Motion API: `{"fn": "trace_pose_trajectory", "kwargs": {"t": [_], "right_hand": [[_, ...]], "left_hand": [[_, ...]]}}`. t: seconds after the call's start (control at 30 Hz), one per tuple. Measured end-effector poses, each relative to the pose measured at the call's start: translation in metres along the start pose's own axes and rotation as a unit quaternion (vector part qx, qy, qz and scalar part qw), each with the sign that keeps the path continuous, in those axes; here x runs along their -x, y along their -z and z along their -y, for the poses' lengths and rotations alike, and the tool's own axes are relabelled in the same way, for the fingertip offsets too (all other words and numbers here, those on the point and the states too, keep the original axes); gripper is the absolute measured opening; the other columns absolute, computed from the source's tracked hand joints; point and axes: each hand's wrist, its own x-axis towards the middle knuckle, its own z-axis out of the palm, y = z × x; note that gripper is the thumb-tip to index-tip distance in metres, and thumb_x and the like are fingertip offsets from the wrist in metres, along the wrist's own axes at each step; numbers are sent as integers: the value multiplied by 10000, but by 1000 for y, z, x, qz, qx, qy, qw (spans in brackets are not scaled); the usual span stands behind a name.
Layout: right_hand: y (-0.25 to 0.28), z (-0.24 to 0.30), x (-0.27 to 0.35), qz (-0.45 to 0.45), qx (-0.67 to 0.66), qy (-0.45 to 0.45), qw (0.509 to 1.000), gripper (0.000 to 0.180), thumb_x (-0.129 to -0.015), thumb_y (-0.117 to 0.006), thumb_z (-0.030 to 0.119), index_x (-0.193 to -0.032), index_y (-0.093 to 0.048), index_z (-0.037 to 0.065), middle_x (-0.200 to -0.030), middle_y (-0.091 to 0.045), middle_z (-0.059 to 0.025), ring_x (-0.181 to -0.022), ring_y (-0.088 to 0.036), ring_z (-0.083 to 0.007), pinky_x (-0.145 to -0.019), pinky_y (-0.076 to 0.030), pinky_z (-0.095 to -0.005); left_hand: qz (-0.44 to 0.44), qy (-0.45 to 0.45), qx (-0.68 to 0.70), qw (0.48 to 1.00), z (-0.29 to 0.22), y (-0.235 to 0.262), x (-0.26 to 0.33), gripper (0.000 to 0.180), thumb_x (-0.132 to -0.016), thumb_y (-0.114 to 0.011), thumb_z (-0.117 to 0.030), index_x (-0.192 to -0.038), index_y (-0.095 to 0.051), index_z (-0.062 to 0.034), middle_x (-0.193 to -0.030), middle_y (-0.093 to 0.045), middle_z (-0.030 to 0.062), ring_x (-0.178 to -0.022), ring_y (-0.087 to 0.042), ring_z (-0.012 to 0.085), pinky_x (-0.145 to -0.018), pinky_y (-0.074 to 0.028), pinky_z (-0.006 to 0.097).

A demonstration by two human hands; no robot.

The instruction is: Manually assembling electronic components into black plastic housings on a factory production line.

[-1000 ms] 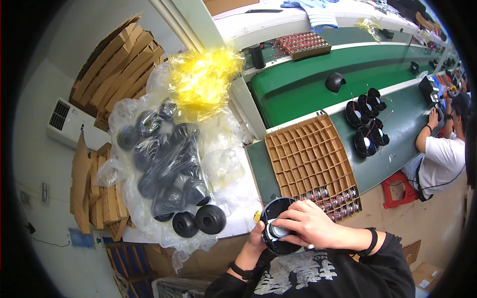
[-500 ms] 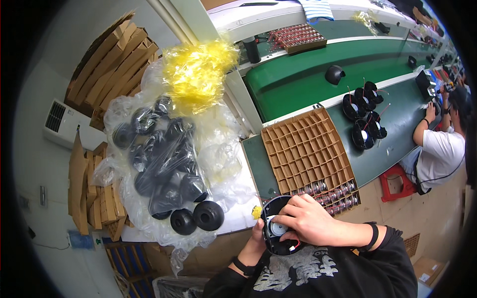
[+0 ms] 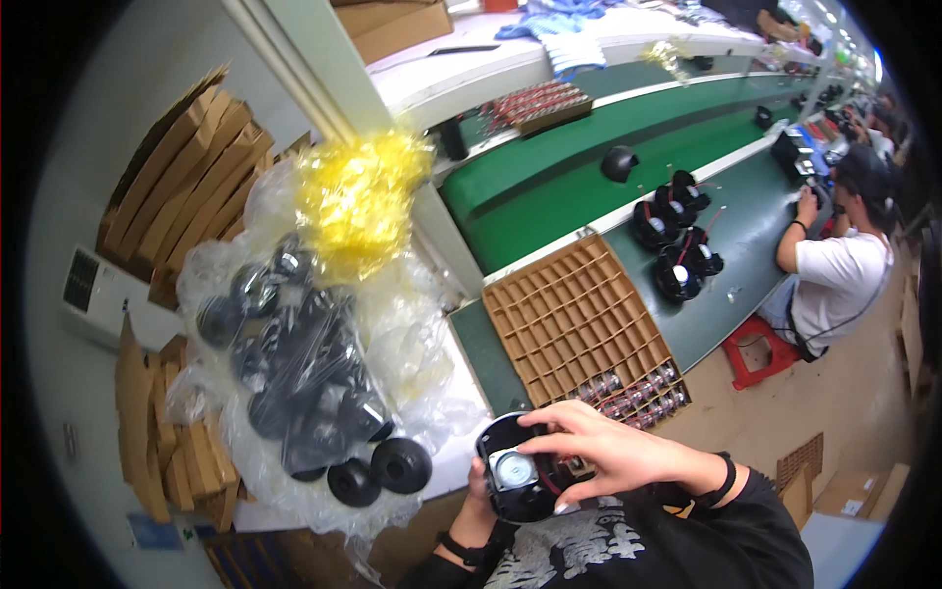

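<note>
A round black housing (image 3: 498,503) is held near my chest, its hollow side up, by my left hand (image 3: 477,510), which is wrapped around its left edge. Inside it sits a small speaker (image 3: 515,470) with a square metal frame and round silver back. My right hand (image 3: 618,452) reaches over from the right, fingers spread. Its fingertips are at the far rim and the speaker's edge, the thumb at the near right side. A red wire (image 3: 551,481) shows inside the housing under the right hand. What lies beneath that palm is partly hidden.
A divided cardboard tray (image 3: 569,314) holds several metal parts in its near rows. Black housings (image 3: 400,465) and clear plastic bags lie to the left, below yellow film (image 3: 353,201). More housings (image 3: 679,273) stand beside the green conveyor (image 3: 549,177). A co-worker (image 3: 839,265) sits at the right.
My right hand has opened from the speaker, its fingers spreading outward. The housing is turned so the speaker now shows more fully. My view has shifted, moving the scene leftward.
</note>
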Motion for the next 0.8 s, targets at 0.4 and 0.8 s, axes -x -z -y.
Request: {"fn": "trace_pose_trajectory", "kwargs": {"t": [0.4,0.8], "right_hand": [[-99,-44,54,-157,-416,-293,846,520,-978,-494,206,-1409,-261,31,-1093,-590,-127,-1037,-565,-166,-855,-496,-314],[79,-108,167,-347,-138,-372,850,360,-925,-579,198,-1222,-541,-3,-1058,-628,-62,-947,-579,-121,-823,-482,-287]], "left_hand": [[122,-44,59,990,8,32,-29,1104,-638,-767,-584,-1403,-265,34,-1413,-367,195,-1299,-400,303,-1091,-341,424],[80,-98,-35,991,46,11,-69,815,-851,-592,-499,-1433,-239,-51,-1445,-305,230,-1340,-303,374,-1128,-213,469]]}}
